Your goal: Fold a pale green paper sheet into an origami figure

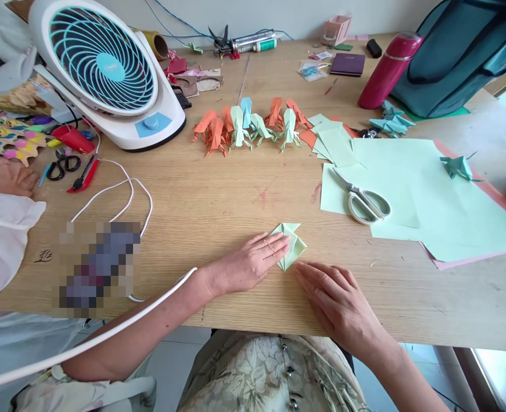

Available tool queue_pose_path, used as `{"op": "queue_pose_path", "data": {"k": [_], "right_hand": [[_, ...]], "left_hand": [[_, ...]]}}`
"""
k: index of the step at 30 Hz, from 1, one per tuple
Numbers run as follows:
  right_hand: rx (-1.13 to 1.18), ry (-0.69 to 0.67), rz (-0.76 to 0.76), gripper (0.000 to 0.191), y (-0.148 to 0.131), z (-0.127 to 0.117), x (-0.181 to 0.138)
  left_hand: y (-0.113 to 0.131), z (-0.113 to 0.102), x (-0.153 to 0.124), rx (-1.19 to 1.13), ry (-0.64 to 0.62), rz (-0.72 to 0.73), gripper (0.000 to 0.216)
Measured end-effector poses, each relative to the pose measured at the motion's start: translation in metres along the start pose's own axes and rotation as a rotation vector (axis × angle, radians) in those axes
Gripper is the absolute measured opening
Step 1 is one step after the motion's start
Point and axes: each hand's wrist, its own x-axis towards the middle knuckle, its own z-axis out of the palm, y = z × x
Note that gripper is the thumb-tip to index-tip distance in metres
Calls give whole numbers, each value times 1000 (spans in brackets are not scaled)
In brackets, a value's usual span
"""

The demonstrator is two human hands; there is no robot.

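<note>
A small folded piece of pale green origami paper (pixel 294 249) lies near the table's front edge, with pointed flaps at its top and right. My left hand (pixel 257 260) lies flat across its left part, fingers stretched out and pressing it down. Just below and to the right, my right hand (pixel 336 294) rests on the table. Its fingers are extended close together, tips near the paper's lower right edge, and nothing shows in them; the thumb is mostly hidden. Folded paper animals in pale green (pixel 238 127), orange (pixel 215 136) and blue (pixel 246 111) stand in a row further back.
Grey-handled scissors (pixel 366 203) lie on pale green sheets (pixel 437 200) at right. A white fan (pixel 171 114) stands at back left. A red flask (pixel 387 71) and a teal bag (pixel 454 57) are at back right. A white cable (pixel 107 340) crosses above my left forearm. Another person's hand (pixel 8 176) rests at far left.
</note>
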Motion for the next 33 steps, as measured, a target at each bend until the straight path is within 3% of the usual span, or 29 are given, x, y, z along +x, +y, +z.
{"op": "queue_pose_path", "data": {"k": [5,13,33], "right_hand": [[14,52,101,43,-16,3,-17],[-24,37,182,41,-26,6,6],[-89,18,202,47,-25,12,10]], "left_hand": [[-2,0,0,-4,-4,10,49],[-3,2,-3,-16,1,18,50],[-3,3,-4,-60,6,22,53]]}}
